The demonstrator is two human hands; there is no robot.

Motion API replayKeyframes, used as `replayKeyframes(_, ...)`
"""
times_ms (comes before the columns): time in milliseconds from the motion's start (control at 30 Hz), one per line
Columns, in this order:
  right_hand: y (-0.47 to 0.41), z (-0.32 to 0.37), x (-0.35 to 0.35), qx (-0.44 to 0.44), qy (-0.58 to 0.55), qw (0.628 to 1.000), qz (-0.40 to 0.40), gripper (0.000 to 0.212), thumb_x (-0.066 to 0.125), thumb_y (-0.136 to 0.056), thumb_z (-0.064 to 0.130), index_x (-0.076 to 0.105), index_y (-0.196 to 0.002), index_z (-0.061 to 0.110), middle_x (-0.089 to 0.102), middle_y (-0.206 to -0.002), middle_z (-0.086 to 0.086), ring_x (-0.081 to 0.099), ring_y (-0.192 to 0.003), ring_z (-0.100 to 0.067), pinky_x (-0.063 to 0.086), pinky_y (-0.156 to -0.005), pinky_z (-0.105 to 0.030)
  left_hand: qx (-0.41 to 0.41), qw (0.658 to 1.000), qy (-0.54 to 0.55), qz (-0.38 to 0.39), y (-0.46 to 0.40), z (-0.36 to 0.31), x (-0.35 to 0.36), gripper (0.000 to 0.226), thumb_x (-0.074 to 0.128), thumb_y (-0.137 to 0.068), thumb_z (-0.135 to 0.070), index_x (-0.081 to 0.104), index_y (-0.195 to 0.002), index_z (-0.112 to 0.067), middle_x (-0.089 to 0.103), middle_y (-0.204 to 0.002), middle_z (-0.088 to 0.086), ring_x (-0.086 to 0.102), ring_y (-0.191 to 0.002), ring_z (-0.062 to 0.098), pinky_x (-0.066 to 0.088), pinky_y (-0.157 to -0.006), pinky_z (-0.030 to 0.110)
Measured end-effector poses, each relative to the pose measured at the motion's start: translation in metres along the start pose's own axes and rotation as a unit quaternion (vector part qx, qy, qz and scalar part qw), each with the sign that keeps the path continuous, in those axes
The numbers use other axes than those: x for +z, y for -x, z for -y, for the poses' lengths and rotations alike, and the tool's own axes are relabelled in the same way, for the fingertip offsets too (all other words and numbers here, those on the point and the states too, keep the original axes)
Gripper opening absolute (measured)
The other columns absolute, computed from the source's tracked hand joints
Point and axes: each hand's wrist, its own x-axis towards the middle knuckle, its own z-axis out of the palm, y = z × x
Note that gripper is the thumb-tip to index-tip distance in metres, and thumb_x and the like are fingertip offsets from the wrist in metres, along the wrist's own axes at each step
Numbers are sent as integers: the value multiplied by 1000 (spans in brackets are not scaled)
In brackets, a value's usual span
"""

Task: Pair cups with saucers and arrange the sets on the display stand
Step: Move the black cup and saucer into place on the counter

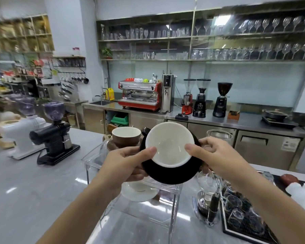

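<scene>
A black cup with a white inside (pixel 169 147) sits on a black saucer (pixel 167 175), tilted toward me. My left hand (pixel 125 161) and my right hand (pixel 213 154) grip the set from both sides, thumbs on the cup's rim, above the clear acrylic display stand (pixel 173 206). On the stand's upper tier at the back stands a brown cup (pixel 126 137) on a brown saucer. A white cup on a white saucer (pixel 139 192) rests on the lower tier, partly hidden by my left hand.
Two coffee grinders (pixel 55 136) stand on the grey counter to the left. A siphon brewer (pixel 208 196) and a black tray of glasses (pixel 239 213) sit to the right. A tall glass (pixel 218 136) is behind my right hand. The espresso machine (pixel 139 95) is on the back counter.
</scene>
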Motion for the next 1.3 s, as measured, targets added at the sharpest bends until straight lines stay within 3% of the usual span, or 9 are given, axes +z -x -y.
replayKeyframes(200,-36,6,3,3,53,998,40,49,70,-76,59,67,-101,17,65,-69,6,54,-53,-3,39,-45,-10,-33,998,-54,-5,-21,-5,-15,46,84,-65,-48,80,-96,-15,79,-83,17,51,-49,10,37,-46,19)
replayKeyframes(367,-57,4,6,28,79,994,74,55,71,-76,58,69,-104,12,64,-78,2,56,-71,-12,38,-61,-22,-56,993,-104,-4,-29,-5,-19,43,81,-73,-47,77,-97,-11,79,-81,16,33,-39,7,28,-35,15)
replayKeyframes(500,-71,-1,7,45,88,989,111,51,72,-74,59,73,-99,14,69,-105,0,59,-88,-16,41,-71,-24,-74,989,-126,-1,-33,-4,-20,43,79,-76,-48,75,-96,-10,79,-80,15,31,-33,5,27,-34,15)
replayKeyframes(600,-79,-7,8,63,96,984,133,54,73,-73,59,73,-103,14,65,-115,-1,57,-104,-16,36,-89,-31,-87,986,-140,3,-35,-1,-20,44,80,-74,-50,73,-93,-11,79,-79,15,30,-38,7,26,-38,17)
replayKeyframes(833,-86,-15,6,87,102,972,192,56,69,-77,59,73,-109,13,61,-132,-4,49,-120,-17,28,-99,-33,-119,975,-183,34,-41,3,-21,51,76,-76,-55,71,-99,-10,80,-84,16,28,-37,7,26,-36,15)
replayKeyframes(967,-88,-18,4,93,111,968,205,66,69,-72,63,69,-115,13,51,-145,-5,41,-135,-22,25,-113,-42,-128,970,-200,41,-45,6,-20,54,75,-76,-58,71,-100,-9,80,-84,17,29,-39,7,27,-36,16)
replayKeyframes(1133,-94,-22,4,99,116,968,202,67,69,-75,61,67,-114,7,53,-141,-9,43,-124,-20,26,-107,-38,-141,964,-219,57,-51,5,-21,58,73,-77,-59,71,-104,-8,80,-85,17,29,-37,7,27,-36,16)
replayKeyframes(1200,-96,-23,5,102,123,967,201,69,67,-76,63,68,-116,6,52,-142,-9,42,-130,-23,26,-102,-36,-148,960,-230,62,-53,4,-20,57,71,-78,-61,69,-104,-9,80,-84,16,28,-39,8,26,-37,16)
replayKeyframes(1300,-98,-22,6,111,126,966,196,71,65,-78,63,65,-121,5,45,-149,-9,35,-140,-27,24,-111,-42,-156,955,-241,67,-57,2,-20,59,68,-80,-62,67,-105,-8,80,-85,17,28,-39,8,26,-37,16)
